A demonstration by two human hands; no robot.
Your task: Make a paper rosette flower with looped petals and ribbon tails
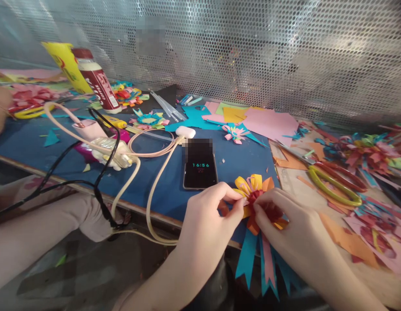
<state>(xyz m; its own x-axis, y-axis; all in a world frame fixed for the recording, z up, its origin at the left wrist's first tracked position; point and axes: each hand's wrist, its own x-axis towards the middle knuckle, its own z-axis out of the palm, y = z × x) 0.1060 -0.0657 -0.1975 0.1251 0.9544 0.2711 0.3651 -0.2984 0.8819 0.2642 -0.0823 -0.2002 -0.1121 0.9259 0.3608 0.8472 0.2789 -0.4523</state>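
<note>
A paper flower [253,183] with yellow and orange looped petals and a red centre lies at the table's front edge. Blue and pink paper ribbons [247,257] hang from it over the edge. My left hand [216,211] pinches a yellow petal on the flower's left side between thumb and forefinger. My right hand [289,224] is closed at the red centre, its fingertips pressed on the paper and covering the right petals. Just beyond my left hand lies a phone [200,170] showing 16:56.
Scissors [333,185] with red and yellow handles lie at right among paper scraps. A coffee bottle [98,82] stands at back left. Cables [151,194] loop over the front edge beside a power strip [111,151]. Another person's arm [35,229] is at left. Perforated metal [219,52] closes the back.
</note>
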